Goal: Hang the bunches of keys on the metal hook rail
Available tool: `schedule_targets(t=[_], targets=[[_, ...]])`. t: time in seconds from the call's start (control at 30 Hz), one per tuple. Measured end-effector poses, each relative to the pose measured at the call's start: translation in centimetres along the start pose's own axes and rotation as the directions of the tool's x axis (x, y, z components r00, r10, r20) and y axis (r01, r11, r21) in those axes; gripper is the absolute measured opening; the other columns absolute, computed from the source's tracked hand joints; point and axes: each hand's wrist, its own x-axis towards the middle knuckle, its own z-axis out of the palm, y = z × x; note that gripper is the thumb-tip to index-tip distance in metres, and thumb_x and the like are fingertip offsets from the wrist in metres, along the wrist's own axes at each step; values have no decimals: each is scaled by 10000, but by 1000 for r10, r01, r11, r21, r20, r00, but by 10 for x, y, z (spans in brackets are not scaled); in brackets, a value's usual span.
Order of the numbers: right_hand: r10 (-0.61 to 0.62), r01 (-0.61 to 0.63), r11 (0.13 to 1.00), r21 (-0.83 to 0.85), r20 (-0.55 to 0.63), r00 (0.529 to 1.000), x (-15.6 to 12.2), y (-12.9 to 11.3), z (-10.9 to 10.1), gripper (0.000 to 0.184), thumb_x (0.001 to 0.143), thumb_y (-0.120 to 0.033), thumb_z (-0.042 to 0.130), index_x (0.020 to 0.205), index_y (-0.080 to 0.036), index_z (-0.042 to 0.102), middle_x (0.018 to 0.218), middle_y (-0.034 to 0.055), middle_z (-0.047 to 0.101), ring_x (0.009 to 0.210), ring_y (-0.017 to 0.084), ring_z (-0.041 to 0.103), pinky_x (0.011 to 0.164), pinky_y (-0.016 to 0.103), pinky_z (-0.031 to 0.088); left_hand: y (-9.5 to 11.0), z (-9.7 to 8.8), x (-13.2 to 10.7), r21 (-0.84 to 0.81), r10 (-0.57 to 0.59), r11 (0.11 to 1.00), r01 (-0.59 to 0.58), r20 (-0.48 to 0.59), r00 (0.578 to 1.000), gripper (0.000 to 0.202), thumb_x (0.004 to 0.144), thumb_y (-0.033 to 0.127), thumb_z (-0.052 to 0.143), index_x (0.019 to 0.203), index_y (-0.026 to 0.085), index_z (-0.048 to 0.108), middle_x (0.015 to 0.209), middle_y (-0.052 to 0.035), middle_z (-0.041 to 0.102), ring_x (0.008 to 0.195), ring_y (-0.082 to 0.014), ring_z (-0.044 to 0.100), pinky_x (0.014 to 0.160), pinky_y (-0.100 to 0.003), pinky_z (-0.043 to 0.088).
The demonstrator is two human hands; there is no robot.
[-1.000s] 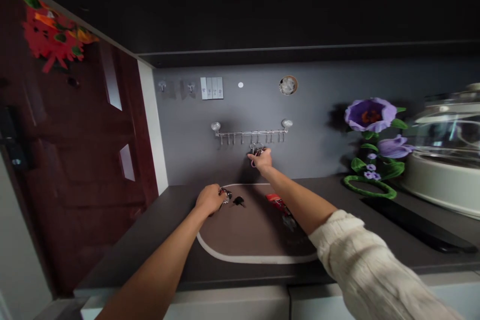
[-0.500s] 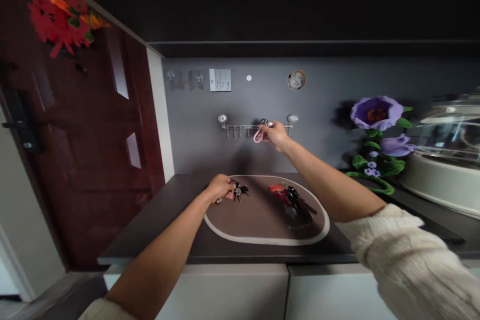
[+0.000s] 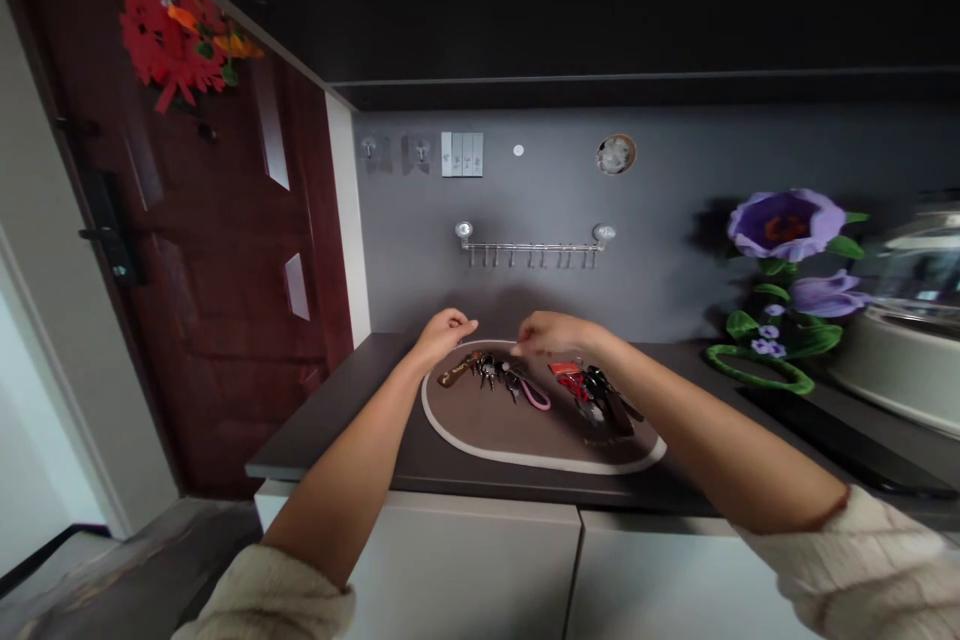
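On the brown oval mat (image 3: 480, 430) lies a bunch of keys (image 3: 489, 372) with a brown fob at its left. Beside it, to the right, is another key bunch with a pink strap loop (image 3: 537, 398). My left hand (image 3: 444, 335) hovers just above the first bunch, loosely curled with thumb apart, holding nothing. Over the mat's back edge, my right hand (image 3: 559, 332) points its bent fingers down near the pink-looped keys; nothing shows in them. A pile of red and black keys and straps (image 3: 596, 395) lies on the mat's right side.
A hook rail (image 3: 532, 248) is fixed to the grey wall above the mat. A purple fabric flower (image 3: 786, 225) and a white appliance with a clear top (image 3: 885, 360) stand at the right. A dark red door (image 3: 232, 320) is at the left, and a dark cabinet (image 3: 570, 10) overhangs the counter.
My right hand has come down from the hook rail, and the pink-looped keys now lie on the mat. My left hand has let go of its keys and lifted. The view has shifted left.
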Motion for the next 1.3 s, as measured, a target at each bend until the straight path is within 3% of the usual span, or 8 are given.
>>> schedule_targets(t=[0.1, 0.2, 0.37, 0.63, 0.87, 1.03, 1.17, 1.3], targets=[[-106, 36, 961, 274, 247, 963, -7, -19, -3, 258, 562, -310, 696, 691, -134, 560, 588, -1, 553, 530, 82, 486, 495, 198, 387, 8, -3, -2, -399, 17, 915, 57, 178, 984, 312, 617, 411, 632, 619, 162, 444, 479, 59, 364, 436, -51, 361, 482, -189, 317], [-228, 51, 778, 626, 206, 952, -7, -19, 3, 329, 611, -423, 646, 630, -154, 457, 555, -37, 476, 476, 47, 408, 459, 171, 355, 9, -8, -3, -584, 35, 801, 129, 261, 965, 424, 654, 463, 590, 509, 164, 325, 432, 74, 253, 379, -29, 265, 411, -175, 274], [-163, 31, 490, 871, 57, 985, 8, 12, 17, 565, 627, -717, 372, 486, -193, 214, 397, -78, 216, 343, 41, 178, 316, 164, 189, -2, -11, 1, -581, -91, 768, 270, 318, 944, 575, 661, 683, 351, 428, 186, 180, 366, 60, 165, 329, -33, 184, 334, -184, 172], [-19, -83, 420, 904, 101, 995, 1, 43, 31, 626, 578, -788, 281, 473, -194, 112, 361, -73, 160, 315, 39, 123, 294, 172, 127, -11, -3, 1, -491, -192, 754, 437, 472, 860, 624, 574, 785, 236, 397, 190, 175, 351, 55, 139, 308, -34, 165, 335, -191, 122], [4, -45, 432, 901, 49, 999, 4, 37, 29, 605, 584, -789, 254, 481, -205, 137, 352, -79, 158, 310, 38, 114, 288, 183, 108, -13, -7, 6, -544, -140, 736, 404, 461, 876, 618, 602, 773, 238, 418, 188, 158, 341, 60, 149, 305, -35, 157, 335, -188, 103], [60, 64, 518, 853, -111, 992, 22, 24, 31, 521, 687, -667, 361, 503, -190, 261, 369, -92, 158, 322, 34, 108, 314, 177, 91, -19, -4, 13, -519, -102, 828, 210, 230, 968, 507, 689, 608, 426, 473, 176, 272, 355, 84, 168, 310, -30, 143, 348, -186, 93], [106, 147, 665, 732, -287, 952, 39, 17, 42, 277, 780, -385, 474, 619, -162, 448, 395, -78, 287, 338, 30, 219, 349, 167, 179, -26, 0, 16, -261, -44, 965, 40, -8, 999, 266, 688, 386, 553, 607, 154, 451, 419, 74, 335, 358, -30, 266, 388, -178, 184], [123, 126, 817, 562, -384, 915, 52, 20, 56, 108, 747, -220, 516, 674, -141, 519, 476, -41, 440, 383, 34, 333, 388, 169, 250, -33, 3, 17, 105, 16, 994, -10, -54, 998, 125, 655, 256, 571, 675, 136, 546, 507, 43, 460, 452, -49, 386, 472, -186, 290]])
